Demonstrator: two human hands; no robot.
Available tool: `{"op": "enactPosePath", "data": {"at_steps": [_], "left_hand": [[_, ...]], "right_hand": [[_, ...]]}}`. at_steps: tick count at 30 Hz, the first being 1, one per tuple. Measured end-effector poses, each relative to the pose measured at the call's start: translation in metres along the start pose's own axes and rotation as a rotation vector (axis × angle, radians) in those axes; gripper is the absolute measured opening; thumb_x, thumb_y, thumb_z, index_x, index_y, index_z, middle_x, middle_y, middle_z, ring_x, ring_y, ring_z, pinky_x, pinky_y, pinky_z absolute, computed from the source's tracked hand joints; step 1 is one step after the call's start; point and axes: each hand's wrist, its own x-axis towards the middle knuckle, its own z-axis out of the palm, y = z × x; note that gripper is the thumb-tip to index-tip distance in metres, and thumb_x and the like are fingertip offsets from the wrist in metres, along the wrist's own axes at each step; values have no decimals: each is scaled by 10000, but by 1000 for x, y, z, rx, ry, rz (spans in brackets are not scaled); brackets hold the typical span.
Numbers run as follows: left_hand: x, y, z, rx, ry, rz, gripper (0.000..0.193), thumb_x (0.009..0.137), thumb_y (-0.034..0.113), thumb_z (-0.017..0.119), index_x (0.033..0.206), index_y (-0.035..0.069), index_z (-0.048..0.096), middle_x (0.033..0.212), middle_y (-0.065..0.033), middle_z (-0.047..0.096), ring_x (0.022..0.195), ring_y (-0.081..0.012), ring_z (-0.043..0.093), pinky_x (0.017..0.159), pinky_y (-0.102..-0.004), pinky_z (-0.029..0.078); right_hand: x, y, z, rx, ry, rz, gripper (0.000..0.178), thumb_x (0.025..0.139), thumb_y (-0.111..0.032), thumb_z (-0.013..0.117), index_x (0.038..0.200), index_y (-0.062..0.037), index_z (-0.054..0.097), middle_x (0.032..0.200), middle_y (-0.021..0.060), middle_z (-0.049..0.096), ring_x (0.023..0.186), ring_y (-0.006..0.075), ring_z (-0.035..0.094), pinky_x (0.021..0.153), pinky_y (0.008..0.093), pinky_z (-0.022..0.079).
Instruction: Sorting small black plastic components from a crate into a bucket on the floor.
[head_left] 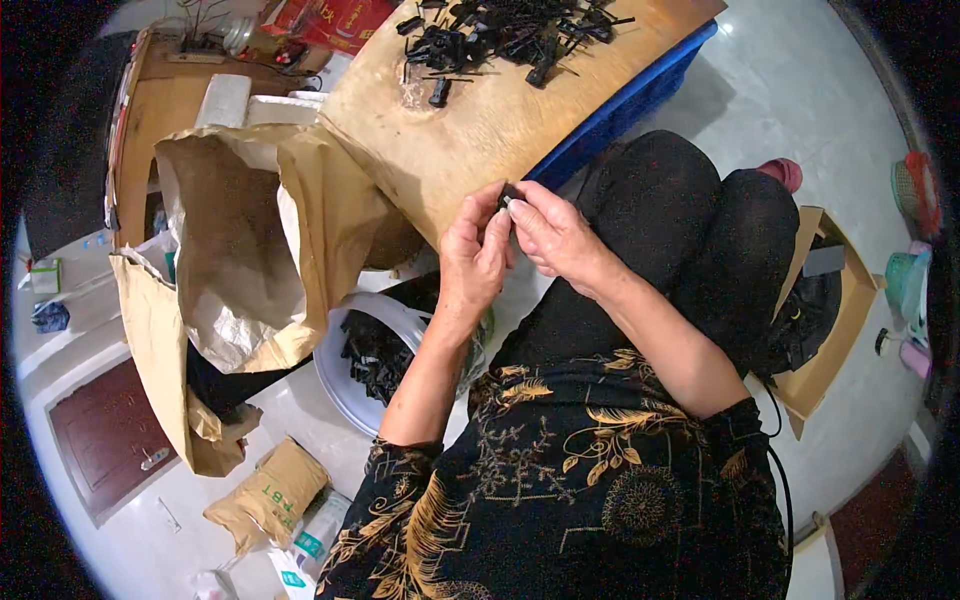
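While the left hand (474, 250) and right hand (555, 232) pinch a small black part (508, 194) in their fingers (496, 232) near the bench (450, 160), steady left, gentle right looks wisest!

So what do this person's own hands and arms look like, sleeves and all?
The left hand and right hand are ungloved, the forearms uncovered. The sleeves are black with gold, plant-like patterning, ending near the elbows. A thin black cable hangs beside the right sleeve.

Green lettering stands on the brown package (268, 492), and pale characters mark the red packaging (350, 20).
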Motion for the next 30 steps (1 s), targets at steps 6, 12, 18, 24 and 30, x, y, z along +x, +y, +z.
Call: {"op": "enactPosePath", "data": {"at_steps": [6,12,18,24,30], "left_hand": [[-3,-1,1,-7,-14,-25,263,876,60,508,1134,11,520,790,-29,595,561,-56,478,493,-207,415],[-11,-12,-6,407,135,316,281,789,17,559,1068,49,580,754,-182,620,599,-189,614,583,-308,487],[-33,-41,-15,315,174,384,246,782,23,561,1026,45,578,803,-187,615,676,-249,630,608,-316,484],[-95,-68,-59,295,386,376,274,798,24,549,1070,60,551,869,-149,628,768,-221,629,681,-298,482],[-156,-112,-158,430,682,120,240,813,29,519,1051,51,538,899,-168,616,794,-273,625,686,-323,479]], "right_hand": [[-4,3,1,-12,21,-90,319,942,-280,397,1185,-74,415,581,-66,340,441,15,286,372,166,241],[8,16,-4,-237,-68,-64,232,941,-281,400,1057,-98,480,564,-68,342,425,19,270,355,173,221],[5,12,1,-512,-152,128,248,919,-242,436,1126,-122,501,558,-75,344,419,20,278,359,180,203],[-1,23,13,-684,-318,98,251,901,-241,484,1091,-85,538,647,-66,419,543,34,353,463,201,308],[3,19,0,-492,-126,153,229,916,-286,478,1038,-99,528,556,-90,300,437,11,271,375,170,209]]}}
